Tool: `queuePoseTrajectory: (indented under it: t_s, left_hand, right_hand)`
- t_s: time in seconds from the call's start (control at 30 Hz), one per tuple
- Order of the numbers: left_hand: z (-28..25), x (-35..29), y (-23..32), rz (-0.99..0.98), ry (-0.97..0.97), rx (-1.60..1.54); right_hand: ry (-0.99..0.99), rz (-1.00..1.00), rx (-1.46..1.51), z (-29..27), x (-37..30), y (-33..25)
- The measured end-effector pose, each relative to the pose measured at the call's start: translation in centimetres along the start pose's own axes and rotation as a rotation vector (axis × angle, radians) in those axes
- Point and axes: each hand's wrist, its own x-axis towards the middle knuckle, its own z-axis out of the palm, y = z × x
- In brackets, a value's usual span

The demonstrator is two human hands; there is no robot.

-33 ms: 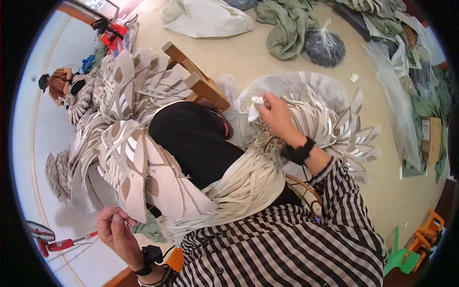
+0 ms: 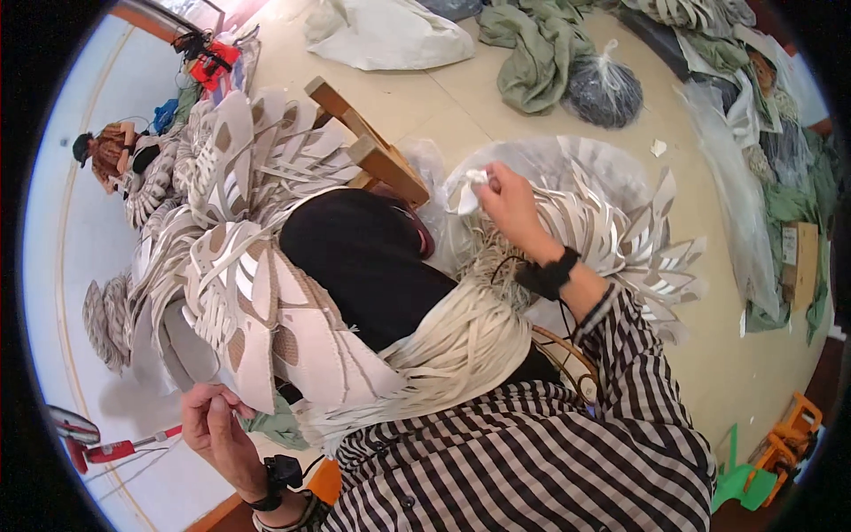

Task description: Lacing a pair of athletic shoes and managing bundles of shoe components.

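Note:
Pale beige shoe uppers (image 2: 306,341), with tan mesh and stitched edges, spread in a bundle over my black-clad lap. At the left, my left hand (image 2: 215,426) has its thumb and fingers pressed together beside the lower corner of the lowest upper; what is between the fingertips is too small to tell. My right hand (image 2: 512,208) is closed on a crumpled white piece (image 2: 468,191), above the tied end of the bundle. Long cream laces (image 2: 470,332) hang across my lap. More uppers (image 2: 620,230) fan out on clear plastic right of my right hand.
A wooden stool (image 2: 377,164) stands ahead. Uppers are heaped at left, where another person (image 2: 108,152) sits farther off. Green cloth (image 2: 532,58), a bag of dark material (image 2: 605,89) and white sheeting (image 2: 390,35) lie on the floor. At right are plastic and a cardboard box (image 2: 800,266).
My right hand and the white piece have shifted very slightly up and to the left. My left hand and the uppers look almost the same.

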Motion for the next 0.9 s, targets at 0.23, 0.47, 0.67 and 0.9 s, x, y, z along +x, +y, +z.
queuePoseTrajectory:
  t_s: [0.23,0.47,0.67,0.9]
  left_hand:
    - [0.2,0.3,-0.4,-0.028,-0.035,-0.001]
    - [0.0,0.6,-0.7,-0.041,0.018,0.024]
    - [-1.0,0.8,-0.6,-0.015,0.051,0.016]
    - [-0.1,1.4,-1.1,-0.025,0.003,-0.099]
  right_hand:
    - [0.244,0.226,0.344,3.7,11.6,3.0]
    - [0.174,0.286,0.495,2.0,8.8,2.4]
    - [0.222,0.238,0.550,-2.1,7.3,-0.3]
    - [-0.068,0.002,0.559,-4.8,3.2,-11.7]
